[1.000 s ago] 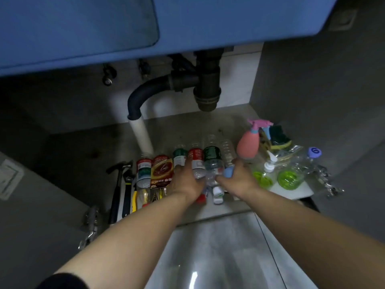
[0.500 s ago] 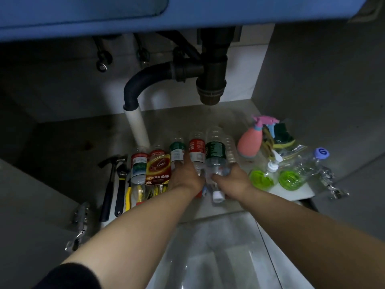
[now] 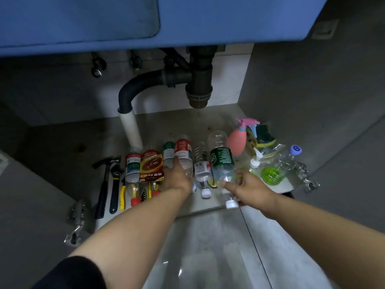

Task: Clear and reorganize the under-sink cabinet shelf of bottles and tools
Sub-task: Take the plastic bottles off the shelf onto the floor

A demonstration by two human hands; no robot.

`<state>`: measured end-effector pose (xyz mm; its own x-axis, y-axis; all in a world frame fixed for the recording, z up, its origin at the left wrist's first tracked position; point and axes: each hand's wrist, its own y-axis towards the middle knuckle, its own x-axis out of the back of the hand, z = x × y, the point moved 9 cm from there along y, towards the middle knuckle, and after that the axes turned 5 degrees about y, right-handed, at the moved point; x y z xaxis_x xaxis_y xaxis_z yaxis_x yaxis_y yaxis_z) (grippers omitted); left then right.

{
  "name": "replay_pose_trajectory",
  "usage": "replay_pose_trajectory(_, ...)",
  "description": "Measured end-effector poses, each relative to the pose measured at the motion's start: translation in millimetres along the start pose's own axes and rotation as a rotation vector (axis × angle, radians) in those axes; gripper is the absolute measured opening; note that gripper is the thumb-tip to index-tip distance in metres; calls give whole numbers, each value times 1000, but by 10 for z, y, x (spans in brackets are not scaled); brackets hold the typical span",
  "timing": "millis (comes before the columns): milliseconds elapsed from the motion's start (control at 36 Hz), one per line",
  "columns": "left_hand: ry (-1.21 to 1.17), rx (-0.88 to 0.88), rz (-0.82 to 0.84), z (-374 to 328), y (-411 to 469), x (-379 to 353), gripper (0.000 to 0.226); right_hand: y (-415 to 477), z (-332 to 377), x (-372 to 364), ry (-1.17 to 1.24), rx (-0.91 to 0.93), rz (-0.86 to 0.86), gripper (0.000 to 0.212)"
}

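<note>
- The hammer (image 3: 104, 184), the wrench (image 3: 115, 188) and the yellow-handled pliers (image 3: 123, 197) are lying side by side at the left of the shelf (image 3: 83, 147). The pliers are partly disappearing under the bottles.
- A row of plastic bottles (image 3: 151, 167) is lying next to them, caps toward the front edge.
- The left hand (image 3: 177, 178) is gripping the red-labelled bottle (image 3: 183, 152) in mid-row, fingers curling over it. Its fingertips are hiding behind the hand.
- The right hand (image 3: 248, 187) is holding the green-labelled bottle (image 3: 221, 161) near its neck, fingers wrapped round it. The bottle is tilting, and its white cap is sticking out past the shelf edge.
- The pink spray bottle (image 3: 237, 140), the sponges (image 3: 263, 134) and the pump bottle (image 3: 255, 162) are crowding the right corner.
- I am judging the sorting well under way, with tools, bottles and cleaners already grouped. Nearly everything is sitting on the shelf, so the clearing seems barely begun.
- The labels are blurring past reading, and the clear plastic at the right is hard to separate.
</note>
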<state>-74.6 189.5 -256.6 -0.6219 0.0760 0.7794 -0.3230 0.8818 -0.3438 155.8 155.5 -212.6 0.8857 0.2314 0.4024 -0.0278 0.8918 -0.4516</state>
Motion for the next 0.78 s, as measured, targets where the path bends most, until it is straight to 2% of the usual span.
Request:
replay_pose_trajectory(111, -182, -137, 57, -167, -424, 236, 77, -399, 27, 240, -32, 26, 74, 53)
replay_pose_trajectory(167, -265, -175, 145, -269, -670, 316, 72, -637, 17, 421, -108, 36, 92, 60)
replay_pose_trajectory(250, -247, -227, 204, -480, -1071, 438, 59, -1010, -19, 779, -240, 51, 44, 70)
replay_pose_trajectory(417, -196, -247, 284, -795, -1839, 174, 44, -1636, -675, 1353, -227, -89, -46, 46)
replay_pose_trajectory(583, -336, -68, 650, -706, -2342, -738, 36, -1837, -1956, 1289, 166, -389, -56, 50)
replay_pose_trajectory(694, -318, 38, 807, -553, -2465, -1280, 61, -1718, -2522, 1072, 421, -493, -119, 56)
replay_pose_trajectory(778, -331, 128, 888, -400, -2485, -1626, 63, -1563, -2745, 910, 584, -529, -178, 54)
